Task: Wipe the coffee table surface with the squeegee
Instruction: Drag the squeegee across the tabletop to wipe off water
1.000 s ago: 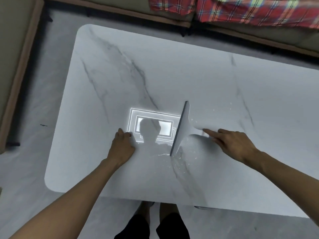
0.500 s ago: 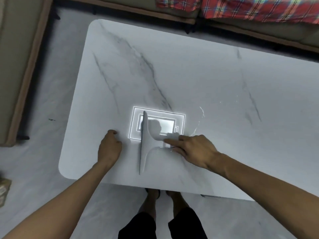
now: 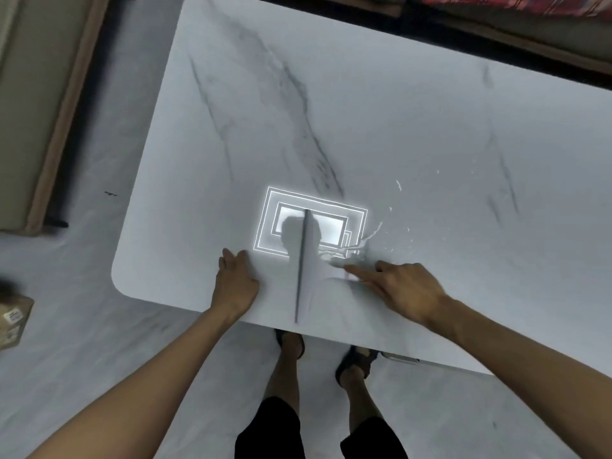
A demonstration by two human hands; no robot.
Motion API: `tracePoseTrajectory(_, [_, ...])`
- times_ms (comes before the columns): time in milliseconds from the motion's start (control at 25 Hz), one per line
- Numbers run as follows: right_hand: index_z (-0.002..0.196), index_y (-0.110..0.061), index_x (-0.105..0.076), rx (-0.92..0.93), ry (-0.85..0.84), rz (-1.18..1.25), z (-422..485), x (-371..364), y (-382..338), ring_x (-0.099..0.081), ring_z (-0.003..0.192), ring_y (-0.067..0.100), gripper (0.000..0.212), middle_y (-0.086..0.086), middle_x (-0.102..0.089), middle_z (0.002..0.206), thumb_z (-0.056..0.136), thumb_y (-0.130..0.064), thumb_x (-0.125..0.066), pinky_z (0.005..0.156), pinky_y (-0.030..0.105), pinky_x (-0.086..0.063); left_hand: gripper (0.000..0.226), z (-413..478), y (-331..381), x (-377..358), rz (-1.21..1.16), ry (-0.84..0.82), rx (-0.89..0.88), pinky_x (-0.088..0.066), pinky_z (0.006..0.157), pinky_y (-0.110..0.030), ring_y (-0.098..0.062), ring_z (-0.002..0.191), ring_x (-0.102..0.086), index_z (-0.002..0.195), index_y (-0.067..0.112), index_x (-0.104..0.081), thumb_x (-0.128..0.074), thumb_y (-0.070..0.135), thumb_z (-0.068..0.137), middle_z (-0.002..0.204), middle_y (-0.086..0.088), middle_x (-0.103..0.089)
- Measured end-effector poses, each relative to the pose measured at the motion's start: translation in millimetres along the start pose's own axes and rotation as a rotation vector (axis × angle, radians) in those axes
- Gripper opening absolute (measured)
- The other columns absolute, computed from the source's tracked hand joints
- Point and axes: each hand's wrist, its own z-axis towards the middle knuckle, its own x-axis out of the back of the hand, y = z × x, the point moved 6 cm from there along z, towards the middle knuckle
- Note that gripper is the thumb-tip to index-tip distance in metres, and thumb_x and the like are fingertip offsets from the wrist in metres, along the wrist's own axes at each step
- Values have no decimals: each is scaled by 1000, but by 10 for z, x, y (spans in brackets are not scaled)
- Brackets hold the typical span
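Squeegee [image 3: 306, 276] stands on the white marble-look bench [image 3: 381, 120], close to the near edge at about 6 o'clock of the top. Its long blade runs from 12 to 6 o'clock, and its far end crosses the bright rectangular reflection of a ceiling light [image 3: 309, 225]. The pale handle leaves the blade toward 3 o'clock. Your right hand [image 3: 402, 289] lies over that handle with the fingers closed around it and the index finger stretched along it toward the blade. Your left hand [image 3: 235, 281] rests flat on the bench just at 9 o'clock of the blade, fingers together and pointing to 12 o'clock, holding nothing and clear of the squeegee. Streaks and drops of water [image 3: 381, 226] glisten on the top at about 1 o'clock from your right hand. Your feet in dark sandals [image 3: 293, 342] stand on the grey floor [image 3: 82, 342] under the near edge. A cardboard box [image 3: 13, 321] sits on the floor at far 9 o'clock.
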Motion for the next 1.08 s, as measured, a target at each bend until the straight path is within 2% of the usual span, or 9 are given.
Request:
tracePoseTrajectory(80, [143, -57, -12, -101, 15, -39, -453, 16, 423, -61, 58, 25, 45, -3, -57, 82, 101, -46, -23, 48, 34, -47, 60, -91, 150, -206, -48, -81, 63, -28, 115, -50, -35, 149, -4, 143, 13, -25, -41, 2, 87, 160, -20, 0])
tracePoseTrajectory(120, [143, -56, -17, -154, 17, -61, -660, 26, 615, -61, 58, 24, 45, -5, -55, 80, 99, -50, -18, 50, 34, -49, 62, -143, 230, -286, -77, -104, 69, -28, 114, -49, -34, 149, -5, 144, 14, -24, -40, 2, 86, 160, -20, 0])
tracePoseTrajectory(200, [144, -54, -22, -257, -5, -85, -995, 46, 919, -62, 60, 23, 49, -9, -53, 79, 96, -54, -11, 54, 35, -51, 65, -244, 357, -393, -148, -118, 62, -38, 106, -42, -34, 142, -27, 145, 17, -25, -42, 3, 84, 158, -15, -17])
tracePoseTrajectory(280, [144, -54, -24, -310, -21, -85, -1186, 102, 1020, -61, 60, 23, 48, -11, -50, 77, 97, -53, -14, 55, 35, -51, 63, -363, 425, -434, -241, -87, 60, -48, 79, -34, -26, 105, -57, 143, 21, -29, -45, 5, 84, 134, -10, -48])
tracePoseTrajectory(360, [144, -51, -27, -270, 0, -94, -1168, 166, 864, -61, 59, 24, 47, -12, -50, 76, 98, -52, -18, 52, 34, -50, 58, -499, 396, -401, -332, 7, 80, -44, 67, -30, -18, 83, -55, 139, 22, -34, -45, 5, 85, 121, -9, -57])
tracePoseTrajectory(520, [147, -42, -29, 26, -12, 4, -556, -5, -85, -64, 74, 29, 45, -4, -63, 99, 102, -45, -24, 60, 35, -49, 52, -697, 69, -258, -386, 229, 136, -42, 79, -29, -22, 101, -54, 138, 17, -38, -46, 6, 88, 137, -11, -52])
tracePoseTrajectory(640, [148, -35, -26, 211, -121, -2, -63, -339, -873, -62, 80, 35, 44, 7, -60, 104, 104, -35, -29, 63, 37, -46, 56, -773, -187, -249, -349, 276, 156, -41, 77, -29, -24, 100, -55, 140, 17, -35, -48, 6, 87, 137, -12, -53])
tracePoseTrajectory(720, [148, -33, -27, 255, -116, -43, 60, -488, -1073, -61, 77, 35, 45, 9, -60, 102, 104, -34, -30, 59, 35, -38, 61, -777, -299, -327, -335, 251, 170, -40, 80, -31, -31, 113, -56, 142, 18, -33, -49, 7, 84, 138, -11, -53])
tracePoseTrajectory(1080, [143, -50, -28, -66, -101, -51, -1064, -404, 475, -62, 72, 32, 43, 1, -60, 88, 101, -38, -28, 60, 34, -46, 55, -785, 58, -808, -156, 54, 26, -43, 86, -31, -28, 112, -54, 138, 9, -40, -48, 5, 84, 139, -11, -45])
